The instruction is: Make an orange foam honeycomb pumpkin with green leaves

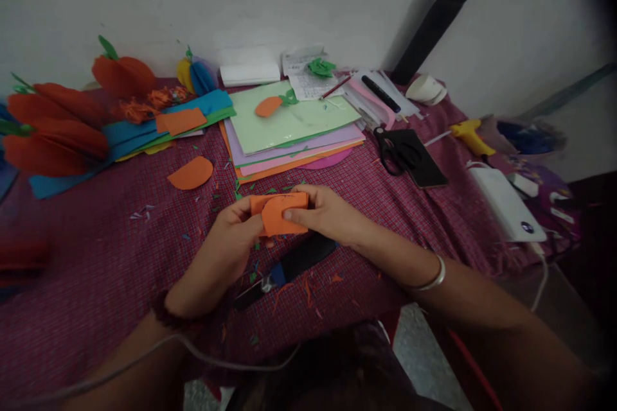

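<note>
Both my hands hold a small stack of orange paper pieces (278,212) just above the red checked cloth (96,270). My left hand (230,241) pinches the stack's left end, fingers closed. My right hand (324,213) grips the right end with the thumb pressed on the front piece. Directly below my hands a dark cutter with a blue part (289,263) lies on the cloth among paper scraps.
A stack of coloured sheets (294,131) lies beyond my hands, a loose orange piece (191,173) to the left. Black scissors (393,151), a yellow glue gun (470,135) and a white box (506,202) are right. Red paper fruits (58,135) sit far left.
</note>
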The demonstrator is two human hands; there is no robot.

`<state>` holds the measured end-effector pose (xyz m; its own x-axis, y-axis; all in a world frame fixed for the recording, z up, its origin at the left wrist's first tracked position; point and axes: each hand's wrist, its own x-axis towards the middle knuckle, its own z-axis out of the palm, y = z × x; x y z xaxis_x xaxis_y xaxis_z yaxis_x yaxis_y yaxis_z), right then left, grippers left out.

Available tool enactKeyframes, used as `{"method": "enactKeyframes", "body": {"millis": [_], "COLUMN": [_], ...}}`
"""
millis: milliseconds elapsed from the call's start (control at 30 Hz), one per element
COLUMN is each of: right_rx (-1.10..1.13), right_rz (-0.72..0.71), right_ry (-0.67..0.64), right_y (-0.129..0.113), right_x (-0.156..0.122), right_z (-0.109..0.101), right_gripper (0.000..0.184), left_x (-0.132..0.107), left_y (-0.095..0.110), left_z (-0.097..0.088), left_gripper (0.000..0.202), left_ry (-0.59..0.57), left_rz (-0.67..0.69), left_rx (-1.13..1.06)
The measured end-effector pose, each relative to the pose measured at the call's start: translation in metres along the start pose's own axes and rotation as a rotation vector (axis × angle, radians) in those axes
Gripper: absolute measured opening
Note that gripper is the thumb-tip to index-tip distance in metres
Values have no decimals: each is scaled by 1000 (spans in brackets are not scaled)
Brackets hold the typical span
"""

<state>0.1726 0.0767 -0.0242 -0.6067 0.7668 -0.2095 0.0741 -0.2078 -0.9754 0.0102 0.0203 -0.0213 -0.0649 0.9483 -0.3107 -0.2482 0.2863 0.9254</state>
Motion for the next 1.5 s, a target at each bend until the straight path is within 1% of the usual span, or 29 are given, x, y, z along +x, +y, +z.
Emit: {"method": "enactKeyframes", "body": {"millis": [133, 233, 300, 400, 567, 667, 767, 800, 867, 967, 1033, 1167, 1267, 1367, 1500], "right_rx": [113, 155, 153, 135, 87, 40, -31, -55, -89, -129, -148, -103, -39, 8, 6], "right_rz": [16, 16, 7, -6, -47, -81, -115, -124, -140, -154, -155, -180, -187, -155, -147], "right_ry": [20, 26, 32, 30, 53, 71, 87, 88, 81, 83, 87, 44, 46, 61, 65], "right_y": [-1, 1, 2, 2, 1, 0, -1, -1, 0, 2, 1, -3, -4, -3, -1], "right_x": [1, 3, 3, 2, 2, 3, 3, 3, 3, 3, 3, 1, 0, 1, 3], "right_z": [0, 0, -1, -2, -2, -3, -5, -5, -5, -5, -6, -8, -10, -11, -12], "right_gripper": [14, 14, 16, 16, 15, 16, 18, 18, 17, 18, 18, 26, 31, 31, 31], "left_x": [-5, -7, -7, -6, -6, -7, -10, -11, -12, -13, -12, -11, -10, -10, -11], "left_y": [8, 11, 11, 10, 8, 7, 8, 8, 9, 9, 8, 7, 6, 6, 7], "left_z": [-2, -5, -7, -8, -6, -5, -4, -4, -2, 1, 2, 0, -1, -2, -2], "left_gripper": [21, 19, 17, 14, 14, 12, 3, 5, 8, 8, 8, 9, 8, 9, 11], "left_ry": [42, 81, 89, 87, 47, 80, 115, 124, 154, 207, 228, 250, 264, 252, 218], "left_rz": [154, 262, 289, 264, 232, 226, 222, 224, 244, 284, 294, 292, 289, 273, 250], "left_rx": [19, 121, 192, 237, 240, 255, 251, 262, 329, 450, 472, 470, 464, 457, 421]}}
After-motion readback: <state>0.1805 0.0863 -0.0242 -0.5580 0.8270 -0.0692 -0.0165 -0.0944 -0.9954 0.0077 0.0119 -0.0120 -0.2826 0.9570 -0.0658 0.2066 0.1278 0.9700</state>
